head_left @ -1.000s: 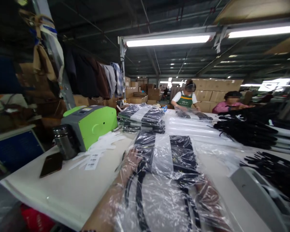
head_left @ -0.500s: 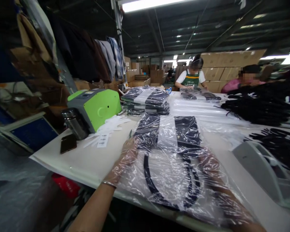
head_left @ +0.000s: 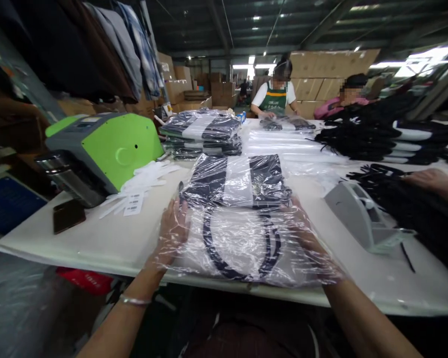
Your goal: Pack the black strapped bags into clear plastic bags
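A folded dark cloth item [head_left: 269,176] with a white paper band [head_left: 238,181] lies in front of me in a clear plastic bag [head_left: 242,233]. Its dark strap [head_left: 211,243] loops toward me under the film. My left hand [head_left: 174,223], under clear film, rests beside the item's left edge with fingers stretched and apart. On the opposite side my right hand [head_left: 300,223] reaches under the film to the item's near right corner. Glare and crumpled plastic obscure its fingers.
A green-and-grey machine [head_left: 115,149], steel flask [head_left: 72,176], phone [head_left: 69,216] and white labels [head_left: 134,201] stand left. Wrapped packs [head_left: 201,129] are stacked behind. Right are a grey tape dispenser [head_left: 362,214], black goods [head_left: 388,139] and another person's hand [head_left: 435,181]. Two people work across the table.
The view has shifted, so the table appears farther left and higher. My left hand's fingers now show more spread beside the item. Another person's hand has come into view at right.
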The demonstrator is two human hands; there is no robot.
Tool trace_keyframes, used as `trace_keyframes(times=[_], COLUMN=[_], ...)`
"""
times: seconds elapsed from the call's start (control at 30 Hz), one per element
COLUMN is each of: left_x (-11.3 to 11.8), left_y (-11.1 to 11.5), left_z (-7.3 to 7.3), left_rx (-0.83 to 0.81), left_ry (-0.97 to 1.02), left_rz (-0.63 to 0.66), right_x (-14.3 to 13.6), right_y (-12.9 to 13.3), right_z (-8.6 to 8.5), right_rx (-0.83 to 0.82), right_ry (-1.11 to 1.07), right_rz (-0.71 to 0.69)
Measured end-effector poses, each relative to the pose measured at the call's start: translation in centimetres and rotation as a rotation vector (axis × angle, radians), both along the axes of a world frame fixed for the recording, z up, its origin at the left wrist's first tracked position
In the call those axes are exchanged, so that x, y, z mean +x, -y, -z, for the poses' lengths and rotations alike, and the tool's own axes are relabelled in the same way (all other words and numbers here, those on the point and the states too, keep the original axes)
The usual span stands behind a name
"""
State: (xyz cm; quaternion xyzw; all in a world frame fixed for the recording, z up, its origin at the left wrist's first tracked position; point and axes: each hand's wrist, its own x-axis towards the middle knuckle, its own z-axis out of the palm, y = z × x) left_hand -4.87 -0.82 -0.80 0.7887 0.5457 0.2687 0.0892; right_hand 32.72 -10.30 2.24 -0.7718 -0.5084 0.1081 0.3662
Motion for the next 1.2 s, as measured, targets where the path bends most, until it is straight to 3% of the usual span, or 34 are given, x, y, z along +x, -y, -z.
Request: trace_keyframes(times=[0.1, 0.2, 0.27, 0.33, 0.5, 0.7, 0.87, 1.0, 1.2], left_x=[-0.4, 1.5, 3.7, 5.9, 7.9, 7.4, 9.0, 10.3, 10.7], left_y=[5.8, 10.5, 12.3, 13.0, 12.7, 12.5, 12.8, 12.8, 12.4], left_z=[0.5, 0.6, 0.3, -0.3, -3.2, -6.5, -6.6, -6.2, -5.8], left_rx=[-0.028, -0.089, -0.084, -0.068, -0.102, -0.288, -0.268, -0.265, -0.252], left_ry=[-0.055, -0.116, -0.191, -0.274, -0.242, 0.002, 0.033, 0.044, -0.133], left_rz=[0.186, 0.464, 0.639, 0.727, 0.717, 0.71, 0.643, 0.582, 0.42], right_x=[-0.9, -2.4, -3.6, -4.7, -5.9, -5.8, -6.1, -5.5, -5.0], right_y=[3.0, 6.2, 7.7, 8.5, 8.2, 7.7, 7.2, 6.9, 6.4], right_z=[0.1, -0.1, -0.4, -0.8, -1.4, -1.7, -2.4, -2.0, -1.8], right_rx=[-0.038, -0.079, -0.141, -0.184, -0.059, -0.128, -0.207, -0.243, -0.064], right_ry=[0.0, 0.023, 0.058, 0.128, 0.24, 0.031, -0.106, -0.054, 0.083], right_rz=[-0.13, -0.477, -0.748, -0.889, -0.9, -0.783, -0.708, -0.784, -0.891])
